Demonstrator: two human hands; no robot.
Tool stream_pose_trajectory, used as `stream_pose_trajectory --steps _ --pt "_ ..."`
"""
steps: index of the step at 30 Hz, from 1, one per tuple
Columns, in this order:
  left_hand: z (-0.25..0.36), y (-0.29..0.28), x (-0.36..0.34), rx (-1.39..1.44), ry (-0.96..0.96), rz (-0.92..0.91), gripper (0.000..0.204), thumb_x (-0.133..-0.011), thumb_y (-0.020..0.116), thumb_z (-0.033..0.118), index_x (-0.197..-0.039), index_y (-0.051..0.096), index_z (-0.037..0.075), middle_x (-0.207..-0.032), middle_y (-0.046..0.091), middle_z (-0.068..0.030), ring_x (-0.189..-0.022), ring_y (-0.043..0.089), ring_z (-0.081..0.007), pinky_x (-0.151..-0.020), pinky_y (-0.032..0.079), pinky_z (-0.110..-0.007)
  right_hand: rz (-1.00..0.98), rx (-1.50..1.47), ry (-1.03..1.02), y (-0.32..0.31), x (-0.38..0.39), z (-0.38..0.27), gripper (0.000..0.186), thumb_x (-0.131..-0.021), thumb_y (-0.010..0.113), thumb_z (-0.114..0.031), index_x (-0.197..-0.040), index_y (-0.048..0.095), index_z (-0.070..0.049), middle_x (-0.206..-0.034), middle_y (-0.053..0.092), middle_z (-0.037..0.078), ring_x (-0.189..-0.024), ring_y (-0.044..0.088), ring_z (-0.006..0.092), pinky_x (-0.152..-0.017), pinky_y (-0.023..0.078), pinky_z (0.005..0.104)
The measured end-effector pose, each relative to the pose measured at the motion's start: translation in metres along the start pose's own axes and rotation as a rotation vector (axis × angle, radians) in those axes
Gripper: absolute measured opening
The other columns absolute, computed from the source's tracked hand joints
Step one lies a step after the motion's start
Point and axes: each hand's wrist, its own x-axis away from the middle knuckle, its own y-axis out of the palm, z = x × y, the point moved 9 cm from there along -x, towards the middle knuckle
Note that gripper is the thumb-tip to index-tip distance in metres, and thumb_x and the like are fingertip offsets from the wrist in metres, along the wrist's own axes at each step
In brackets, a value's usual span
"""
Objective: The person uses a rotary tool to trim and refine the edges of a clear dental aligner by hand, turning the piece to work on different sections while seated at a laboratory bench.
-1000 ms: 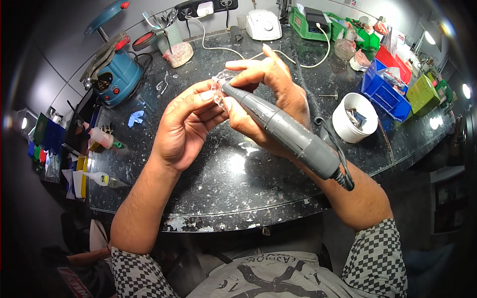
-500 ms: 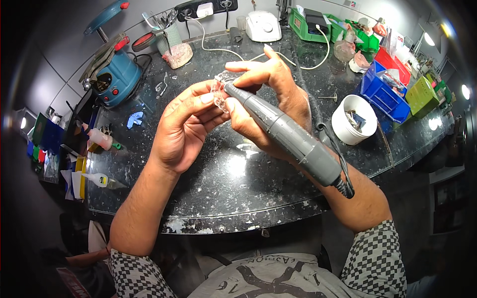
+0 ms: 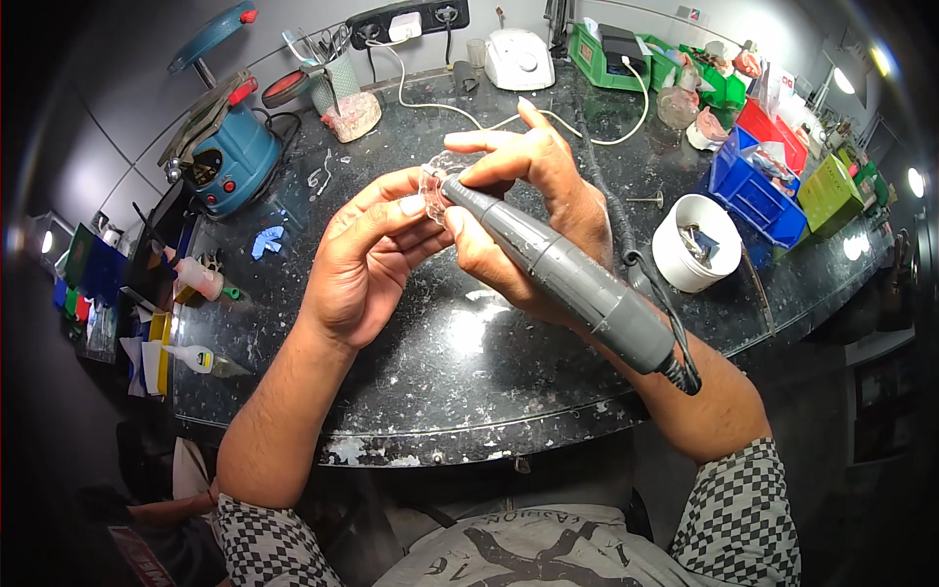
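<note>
Between the thumb and fingers of my left hand (image 3: 367, 249) is a clear plastic dental aligner (image 3: 433, 202), shaped to a row of teeth. My right hand (image 3: 538, 201) grips a thick grey rotary handpiece (image 3: 572, 269) like a pen, its index finger and thumb near the nose. The handpiece's tip meets the aligner, and the bit itself is hidden there. A black coiled cord (image 3: 685, 372) leaves its rear end and loops over my right forearm. Both hands are above the black, speckled worktable (image 3: 440, 391).
A white tub (image 3: 696, 245) with small metal pieces stands to the right, near blue (image 3: 758, 196) and green (image 3: 608, 59) bins. At the far left is a blue machine (image 3: 230, 161). A white control box (image 3: 518, 61) sits at the back. Bottles (image 3: 201, 359) stand left; another person's arm (image 3: 171, 511) shows lower left.
The aligner has turned slightly between my left fingers. My right hand and the handpiece have shifted a little, its rear end slightly lower.
</note>
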Motion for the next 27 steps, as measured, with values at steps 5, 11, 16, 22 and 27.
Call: stream_pose_trajectory --steps 5,11,16,22,27 --pt "0.0018 0.0008 -0.0004 -0.008 0.012 -0.004 0.035 -0.094 0.06 0.016 -0.124 0.056 -0.002 -0.109 0.067 -0.012 -0.102 0.067 -0.0197 -0.098 0.052 -0.035 -0.032 0.034 -0.039 0.0008 -0.0011 -0.0051 0.032 -0.073 0.075 -0.012 -0.101 0.06 -0.007 -0.105 0.069 0.014 -0.083 0.067 0.0163 -0.114 0.028 0.0573" --pt "0.0023 0.0009 0.0006 -0.016 0.011 -0.004 0.036 -0.094 0.06 0.015 -0.124 0.056 -0.003 -0.111 0.067 -0.0125 -0.103 0.067 -0.02 -0.098 0.052 -0.035 -0.018 0.024 -0.034 -0.0003 -0.0014 -0.0045 0.032 -0.073 0.074 -0.01 -0.101 0.06 -0.007 -0.105 0.069 0.014 -0.084 0.067 0.0168 -0.114 0.027 0.0572" --pt "0.0022 0.0002 -0.0005 -0.028 0.014 0.006 0.035 -0.094 0.06 0.015 -0.124 0.056 -0.003 -0.111 0.067 -0.0125 -0.104 0.067 -0.0199 -0.098 0.052 -0.035 -0.002 0.002 -0.011 -0.001 -0.0006 -0.0021 0.032 -0.073 0.074 -0.01 -0.101 0.06 -0.007 -0.105 0.069 0.014 -0.08 0.067 0.0154 -0.114 0.028 0.057" --pt "0.0035 0.001 -0.0013 -0.013 0.032 -0.019 0.035 -0.094 0.06 0.014 -0.124 0.056 -0.003 -0.113 0.067 -0.0132 -0.106 0.066 -0.0203 -0.1 0.051 -0.036 -0.007 0.016 -0.024 -0.0007 -0.0014 -0.0049 0.031 -0.073 0.074 -0.009 -0.1 0.06 -0.007 -0.104 0.069 0.014 -0.08 0.067 0.0151 -0.115 0.027 0.0572" --pt "0.0059 0.0009 -0.0016 -0.019 0.049 -0.013 0.034 -0.093 0.061 0.013 -0.123 0.058 -0.002 -0.115 0.067 -0.0135 -0.109 0.065 -0.0211 -0.102 0.049 -0.037 -0.057 0.049 -0.048 0.0023 -0.0012 -0.0059 0.032 -0.072 0.074 -0.009 -0.101 0.06 -0.006 -0.103 0.069 0.014 -0.081 0.067 0.0156 -0.114 0.027 0.057"
